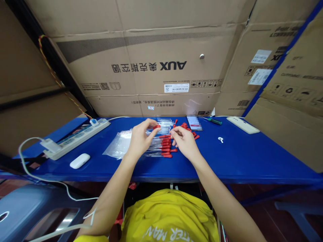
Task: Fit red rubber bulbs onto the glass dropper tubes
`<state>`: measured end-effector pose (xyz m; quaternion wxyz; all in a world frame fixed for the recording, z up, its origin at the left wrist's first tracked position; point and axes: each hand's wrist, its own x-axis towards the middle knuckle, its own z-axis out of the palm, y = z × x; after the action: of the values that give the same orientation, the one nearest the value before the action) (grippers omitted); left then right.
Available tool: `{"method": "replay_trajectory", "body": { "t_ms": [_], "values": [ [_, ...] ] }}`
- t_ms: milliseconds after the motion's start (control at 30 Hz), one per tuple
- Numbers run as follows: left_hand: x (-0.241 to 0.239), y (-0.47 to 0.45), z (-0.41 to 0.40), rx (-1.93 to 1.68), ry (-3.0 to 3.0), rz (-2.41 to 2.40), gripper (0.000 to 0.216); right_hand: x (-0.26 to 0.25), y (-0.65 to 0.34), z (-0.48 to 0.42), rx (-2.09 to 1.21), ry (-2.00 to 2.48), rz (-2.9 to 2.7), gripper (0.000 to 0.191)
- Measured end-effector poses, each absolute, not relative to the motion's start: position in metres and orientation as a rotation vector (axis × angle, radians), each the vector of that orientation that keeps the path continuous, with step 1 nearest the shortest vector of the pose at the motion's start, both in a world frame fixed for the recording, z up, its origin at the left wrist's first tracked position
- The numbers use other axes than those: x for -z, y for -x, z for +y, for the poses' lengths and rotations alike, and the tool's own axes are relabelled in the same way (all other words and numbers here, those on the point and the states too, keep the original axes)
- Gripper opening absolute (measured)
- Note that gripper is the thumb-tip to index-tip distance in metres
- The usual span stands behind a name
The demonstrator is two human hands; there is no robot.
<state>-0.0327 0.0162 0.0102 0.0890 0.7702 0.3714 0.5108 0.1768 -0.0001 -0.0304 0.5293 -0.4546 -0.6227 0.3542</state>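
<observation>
My L hand (pixel 140 137) is in a pinch, R hand (pixel 186 140) curled opp. it, both arms (pixel 116 192) stretched fwd.

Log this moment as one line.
left hand: fingers on red bulb | right hand: near tubes, hold unclear | droppers: in a row on table | bag: beside left hand

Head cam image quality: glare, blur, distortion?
Head view: wide-angle stretch toward the edges, with the stool at lower left looking soft; head view: bright highlights on the plastic bag, pale glow on the carton just above the phone; head view: phone screen partly pixelated, unreadable there; thin glass tubes blend together.
</observation>
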Motion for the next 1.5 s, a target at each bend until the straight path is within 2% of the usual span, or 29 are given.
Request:
{"method": "replay_trajectory", "body": {
  "t_ms": [133, 300, 533, 633, 833, 1167, 1500],
  "values": [
    [0.004, 0.026, 0.022, -1.270, -2.473, 1.058, 0.007, 0.029, -0.177, -0.002, -0.811, 1.091, -1.493, 0.023],
    [0.016, 0.022, 0.024, -1.036, -2.529, 1.111, 0.028, 0.027, -0.176, -0.003, -0.648, 1.183, -1.601, 0.012],
    [0.015, 0.019, 0.021, -1.115, -2.446, 1.018, 0.016, 0.025, -0.174, -0.004, -0.322, 1.283, -1.768, 0.012],
    [0.015, 0.019, 0.021, -1.110, -2.425, 1.012, 0.021, 0.026, -0.173, -0.004, -0.308, 1.327, -1.744, 0.010],
    [0.015, 0.023, 0.023, -1.055, -2.507, 1.153, 0.006, 0.030, -0.174, -0.003, -0.253, 1.438, -1.738, 0.006],
    [0.019, 0.029, 0.025, -0.825, -2.634, 1.126, 0.014, 0.028, -0.174, -0.003, -0.139, 1.700, -1.730, 0.011],
    [0.022, 0.029, 0.024, -0.665, -2.632, 1.289, 0.027, 0.019, -0.174, 0.022, -0.325, 1.720, -1.885, 0.019]
  ]
}}
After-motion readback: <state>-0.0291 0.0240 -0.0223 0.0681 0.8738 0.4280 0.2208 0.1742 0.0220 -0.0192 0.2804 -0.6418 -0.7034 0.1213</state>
